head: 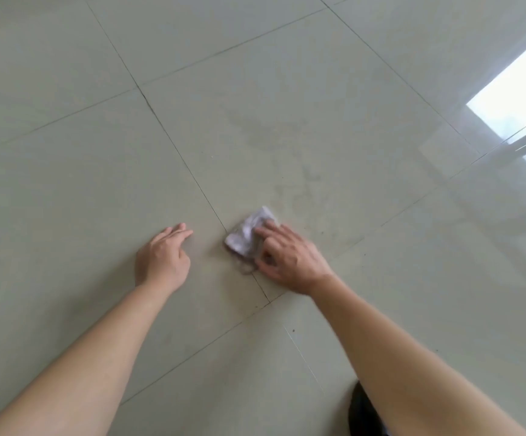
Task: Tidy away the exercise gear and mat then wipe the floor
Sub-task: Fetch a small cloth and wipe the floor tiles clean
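1. Where pale glossy tiles fill the view, the floor shows dark grout lines and a faint damp smear beyond the hands.
2. Observed: right hand has fingers bent over the cloth, thumb at its near edge, gripping it against the tile.
3. Observed: left hand has fingers straight and close together, tips on the tile, near the cloth but apart from it.
4. Small white crumpled cloth lies on a grout line.

Bright, even daylight; window glare reflects off the glossy floor at upper right; soft overall focus, wide-angle edge distortion.
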The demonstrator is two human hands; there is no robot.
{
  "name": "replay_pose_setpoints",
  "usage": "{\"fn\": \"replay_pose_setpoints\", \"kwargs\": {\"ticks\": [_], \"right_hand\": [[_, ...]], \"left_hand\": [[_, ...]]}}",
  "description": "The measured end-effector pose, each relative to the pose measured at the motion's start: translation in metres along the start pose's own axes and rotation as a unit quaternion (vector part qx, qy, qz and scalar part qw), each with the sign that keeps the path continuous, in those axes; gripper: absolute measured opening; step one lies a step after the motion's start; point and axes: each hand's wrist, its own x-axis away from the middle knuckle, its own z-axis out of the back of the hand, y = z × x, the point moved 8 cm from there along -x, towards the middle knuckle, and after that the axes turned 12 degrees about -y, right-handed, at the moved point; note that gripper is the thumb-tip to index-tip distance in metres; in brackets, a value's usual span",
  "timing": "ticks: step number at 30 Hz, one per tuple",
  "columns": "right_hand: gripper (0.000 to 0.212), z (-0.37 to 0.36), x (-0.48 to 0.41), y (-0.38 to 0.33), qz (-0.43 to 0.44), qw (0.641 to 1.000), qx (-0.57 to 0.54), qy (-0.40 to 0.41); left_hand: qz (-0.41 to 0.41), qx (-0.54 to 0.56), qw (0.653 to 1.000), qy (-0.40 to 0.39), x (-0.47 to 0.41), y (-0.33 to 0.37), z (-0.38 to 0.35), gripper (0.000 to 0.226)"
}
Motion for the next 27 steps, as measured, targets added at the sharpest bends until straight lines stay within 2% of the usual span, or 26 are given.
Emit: {"fn": "replay_pose_setpoints", "kwargs": {"ticks": [2,4,5,7,9,11,14,17,19,21,24,25,27], "right_hand": [[0.012,0.037,-0.008,0.068,-0.118,0.992,-0.020,0.045],[0.027,0.068,-0.006,0.131,-0.260,0.957,-0.063,0.110],[0.039,0.073,-0.006,0.151,-0.314,0.939,-0.079,0.118],[0.057,0.070,-0.015,0.159,-0.383,0.913,-0.096,0.106],[0.058,0.059,-0.033,0.131,-0.396,0.908,-0.086,0.103],[0.056,0.042,-0.060,0.080,-0.323,0.939,-0.074,0.088],[0.053,0.008,-0.096,-0.009,-0.123,0.992,-0.039,0.006],[0.049,-0.006,-0.111,-0.045,0.037,0.997,0.000,-0.060],[0.047,0.012,-0.120,-0.015,0.056,0.997,0.006,-0.045],[0.050,0.048,-0.127,0.055,-0.056,0.998,-0.017,0.021],[0.055,0.090,-0.111,0.158,-0.301,0.947,-0.068,0.090],[0.057,0.092,-0.108,0.166,-0.342,0.932,-0.080,0.086],[0.061,0.083,-0.115,0.140,-0.354,0.928,-0.080,0.084]], "left_hand": [[0.011,0.002,1.000,-0.009,-0.003,0.001,-0.003,0.054],[0.022,-0.010,0.999,-0.024,-0.004,0.002,-0.007,0.055],[0.025,-0.015,0.999,-0.029,-0.004,0.004,-0.008,0.055],[0.030,-0.009,0.999,-0.023,-0.002,0.006,-0.007,0.054],[0.069,0.033,0.997,0.012,0.000,0.005,0.007,0.052],[0.134,0.075,0.986,0.069,0.000,-0.001,0.028,0.050],[0.160,0.087,0.977,0.110,-0.013,-0.010,0.049,0.053],[0.142,0.045,0.986,0.072,-0.036,-0.021,0.044,0.062],[0.156,0.009,0.987,0.031,-0.050,-0.023,0.035,0.067],[0.166,-0.017,0.986,-0.011,-0.062,-0.017,0.024,0.064],[0.171,-0.046,0.983,-0.046,-0.072,-0.007,0.011,0.063],[0.173,-0.051,0.982,-0.052,-0.073,-0.008,0.011,0.065],[0.169,-0.044,0.982,-0.073,-0.073,-0.015,0.011,0.068]]}}
